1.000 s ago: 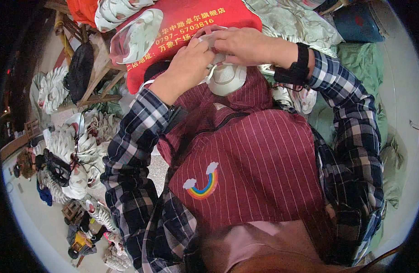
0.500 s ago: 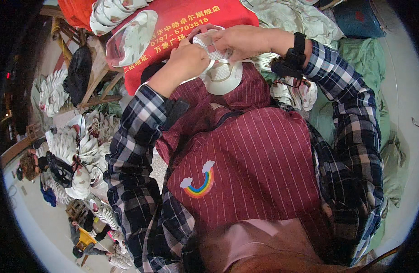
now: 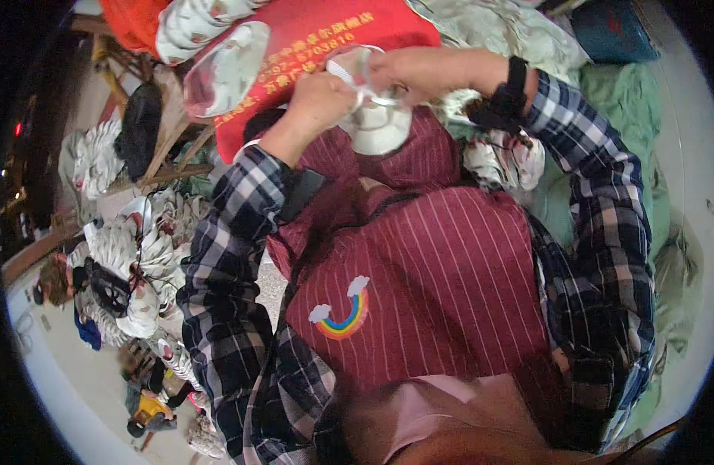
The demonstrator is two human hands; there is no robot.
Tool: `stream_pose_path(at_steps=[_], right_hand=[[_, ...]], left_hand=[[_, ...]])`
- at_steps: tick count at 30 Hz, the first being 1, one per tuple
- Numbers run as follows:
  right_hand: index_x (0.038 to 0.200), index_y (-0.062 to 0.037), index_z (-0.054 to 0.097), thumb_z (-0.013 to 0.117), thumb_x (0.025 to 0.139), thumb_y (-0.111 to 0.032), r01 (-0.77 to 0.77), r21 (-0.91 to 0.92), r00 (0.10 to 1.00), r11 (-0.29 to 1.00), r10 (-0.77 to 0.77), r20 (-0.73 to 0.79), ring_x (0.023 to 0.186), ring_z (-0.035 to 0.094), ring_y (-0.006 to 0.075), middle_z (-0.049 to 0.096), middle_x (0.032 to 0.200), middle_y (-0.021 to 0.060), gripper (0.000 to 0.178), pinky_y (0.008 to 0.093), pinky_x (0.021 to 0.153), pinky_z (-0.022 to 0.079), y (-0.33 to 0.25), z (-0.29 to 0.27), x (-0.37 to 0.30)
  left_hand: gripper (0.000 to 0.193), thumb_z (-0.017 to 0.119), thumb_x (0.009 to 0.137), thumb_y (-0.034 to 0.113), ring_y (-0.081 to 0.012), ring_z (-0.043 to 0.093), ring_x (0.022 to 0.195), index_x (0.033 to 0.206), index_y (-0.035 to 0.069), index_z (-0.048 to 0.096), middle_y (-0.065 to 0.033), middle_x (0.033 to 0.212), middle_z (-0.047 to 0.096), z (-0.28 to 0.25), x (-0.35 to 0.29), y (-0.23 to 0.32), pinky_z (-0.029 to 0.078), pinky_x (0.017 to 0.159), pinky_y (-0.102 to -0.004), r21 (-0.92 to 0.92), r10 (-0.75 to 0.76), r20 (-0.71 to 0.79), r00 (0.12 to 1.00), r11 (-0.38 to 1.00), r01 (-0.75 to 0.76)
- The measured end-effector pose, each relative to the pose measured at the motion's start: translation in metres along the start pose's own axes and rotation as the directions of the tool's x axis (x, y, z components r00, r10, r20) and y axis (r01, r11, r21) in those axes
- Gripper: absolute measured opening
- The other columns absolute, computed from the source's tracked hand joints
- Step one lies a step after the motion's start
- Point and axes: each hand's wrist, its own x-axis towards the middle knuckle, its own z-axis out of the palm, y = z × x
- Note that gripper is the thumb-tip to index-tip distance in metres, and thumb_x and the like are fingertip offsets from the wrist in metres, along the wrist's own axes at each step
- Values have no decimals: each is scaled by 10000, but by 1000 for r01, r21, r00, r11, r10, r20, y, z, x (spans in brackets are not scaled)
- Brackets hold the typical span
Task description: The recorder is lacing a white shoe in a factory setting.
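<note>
Above my lap, both hands work on a white shoe upper point(image 3: 380, 133) with mesh and pinkish patches. My left hand point(image 3: 320, 99) is closed on its left edge, fingers pinched together. From the right, my right hand point(image 3: 400, 76) grips the upper's far part; its fingers are partly hidden and smeared by motion. The rounded near end of the upper hangs over my dark red striped apron point(image 3: 419, 256). Just beyond my left hand, another white upper with a pink edge point(image 3: 231, 74) lies on a red cloth point(image 3: 306, 35) with yellow printing.
A bundle of white uppers point(image 3: 198, 27) sits at the far left of the cloth. More stacks point(image 3: 124, 248) stand at left, near a wooden frame point(image 3: 171, 139). At right are a small bundle point(image 3: 504, 161) and green sacks point(image 3: 624, 116). Other people point(image 3: 151, 407) work at lower left.
My right hand has shifted slightly over the upper and is blurred now. My left hand stays at the upper's edge with its fingers slightly moved. The whole view has shifted a little.
</note>
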Motion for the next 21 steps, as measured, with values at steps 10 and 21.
stream_pose_path(at_steps=[10,21], right_hand=[[1093,-33,590,730,662,-7,-96,33,993,995,94,67,1037,574,325,558,1104,121,455,398,874,467,-35,-13,8],[1070,-51,624,774,614,-20,-140,162,990,977,141,6,1108,554,332,567,1186,127,481,379,939,445,-26,-6,8]], left_hand=[[428,574,820,413,-141,398,1324,1185,194,621,-16,1259,603,33,16,-20,299,1103,-394,42,164,172,971,984,-173],[235,716,752,235,-352,626,900,876,34,706,-159,970,669,8,-20,44,495,809,-426,-705,-213,-174,961,709,30]])
